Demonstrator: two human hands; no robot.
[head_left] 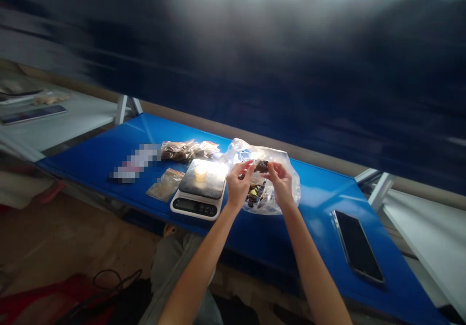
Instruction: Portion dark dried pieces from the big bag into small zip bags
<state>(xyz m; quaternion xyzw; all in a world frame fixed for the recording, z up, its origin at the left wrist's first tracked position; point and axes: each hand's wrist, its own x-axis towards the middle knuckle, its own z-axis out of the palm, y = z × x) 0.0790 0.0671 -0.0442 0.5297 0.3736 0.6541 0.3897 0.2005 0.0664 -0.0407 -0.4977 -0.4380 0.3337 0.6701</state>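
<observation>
- The left hand (238, 185) and the right hand (281, 181) are raised together over the middle of the blue desk (109, 155), near its front edge.
- Both hands pinch a small dark piece (261, 165) between thumb and fingertips, each closed on one end of it.
- Just behind and under the hands lies a clear plastic bag (291, 169) with more dark pieces inside, resting on the desk.
- Just to the left of the left hand stands a kitchen scale (200, 191) at the front edge, with a small pale cup (200, 172) on its platform.
- Left of the scale lies a small flat packet (166, 184); behind the scale lie packets of brown stuff (182, 150).
- A dark phone (357, 245) lies flat toward the desk's right end, well apart from the hands.
</observation>
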